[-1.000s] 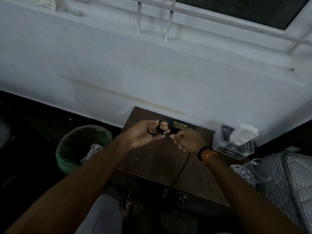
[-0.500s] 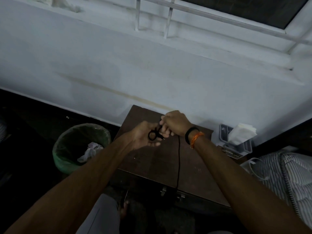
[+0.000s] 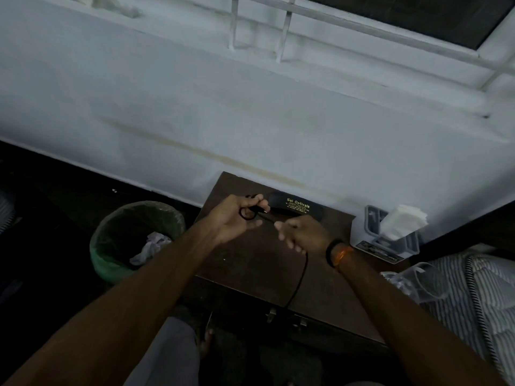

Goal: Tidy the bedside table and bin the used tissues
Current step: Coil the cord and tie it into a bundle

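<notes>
Over the dark brown bedside table (image 3: pixel 250 268), my left hand (image 3: pixel 237 218) grips a small coil of thin black cable (image 3: pixel 298 280). My right hand (image 3: pixel 301 234) is closed around the same cable lower down, and the loose end hangs past the table's front edge. A black glasses case (image 3: pixel 296 207) with gold lettering lies at the back of the table, just beyond both hands. A green-lined bin (image 3: pixel 133 240) stands on the floor to the left with a crumpled white tissue (image 3: pixel 150 246) inside.
A grey holder with white tissues (image 3: pixel 395 232) sits at the table's right back corner. A clear plastic cup (image 3: pixel 426 280) rests on the striped mattress (image 3: pixel 479 288) at right. The white wall and window bars rise behind the table.
My right hand has dropped from beside the left hand down and to the right, drawing the cable out. The glasses case is uncovered again. My left hand stays in place with the coil.
</notes>
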### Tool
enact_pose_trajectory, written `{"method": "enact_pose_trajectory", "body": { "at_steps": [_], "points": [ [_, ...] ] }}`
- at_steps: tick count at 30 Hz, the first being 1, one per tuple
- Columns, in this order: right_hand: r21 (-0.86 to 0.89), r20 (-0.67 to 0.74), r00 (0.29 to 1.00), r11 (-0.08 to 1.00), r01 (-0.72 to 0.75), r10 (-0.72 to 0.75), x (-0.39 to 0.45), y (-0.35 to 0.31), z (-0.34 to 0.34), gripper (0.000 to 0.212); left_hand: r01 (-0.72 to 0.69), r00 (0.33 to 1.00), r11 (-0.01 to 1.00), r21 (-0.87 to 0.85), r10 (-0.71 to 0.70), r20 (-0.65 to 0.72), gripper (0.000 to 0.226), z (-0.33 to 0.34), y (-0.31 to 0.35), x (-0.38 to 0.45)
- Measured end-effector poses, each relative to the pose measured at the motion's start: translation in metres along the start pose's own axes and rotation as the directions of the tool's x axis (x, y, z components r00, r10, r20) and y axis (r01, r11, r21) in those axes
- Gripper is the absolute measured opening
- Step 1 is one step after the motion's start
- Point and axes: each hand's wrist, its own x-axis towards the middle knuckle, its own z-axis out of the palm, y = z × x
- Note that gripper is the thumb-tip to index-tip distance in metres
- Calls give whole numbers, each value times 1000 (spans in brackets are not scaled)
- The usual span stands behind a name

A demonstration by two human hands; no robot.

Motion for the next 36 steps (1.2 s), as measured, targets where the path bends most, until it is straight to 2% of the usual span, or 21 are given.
{"method": "enact_pose_trajectory", "body": {
  "at_steps": [6,11,15,17,19,21,22,24,27,30,33,36],
  "points": [
    [-30,-159,986,999,-46,40,22,-10,-43,43,99,992,952,289,-117,48,15,7,-1,-5],
    [-82,-236,968,991,-104,82,30,-48,-48,46,173,980,899,403,-199,25,21,20,-5,-4],
    [-111,-203,979,993,-35,12,21,-74,-27,37,197,976,935,295,-216,33,35,22,-6,-1],
    [-262,-148,984,963,60,-101,10,-81,-12,31,170,984,972,163,-176,25,37,19,-4,3],
    [-505,-88,965,847,169,-245,0,-78,8,25,167,986,986,31,-166,-27,50,18,-2,7],
    [-619,-68,935,750,235,-349,-9,-68,26,21,152,987,988,6,-152,-44,49,19,-1,6],
    [-606,-65,927,753,258,-370,-13,-61,32,20,137,989,990,35,-136,-51,38,20,-2,5],
    [-498,-52,940,824,269,-338,-17,-50,38,20,106,990,992,64,-99,-102,17,21,-5,4],
    [-179,1,981,965,192,-195,-17,-35,35,22,54,989,996,-66,-62,-131,17,17,-7,5],
    [136,128,990,990,47,-64,-16,-12,20,34,23,992,996,-90,-34,-120,18,10,-3,5],
    [191,163,987,980,-46,15,-15,8,-2,36,2,997,998,-62,-7,-81,17,6,2,2],
    [187,-2,997,979,-75,76,1,13,-26,32,29,999,994,105,-32,24,13,5,3,-2]
  ]
}}
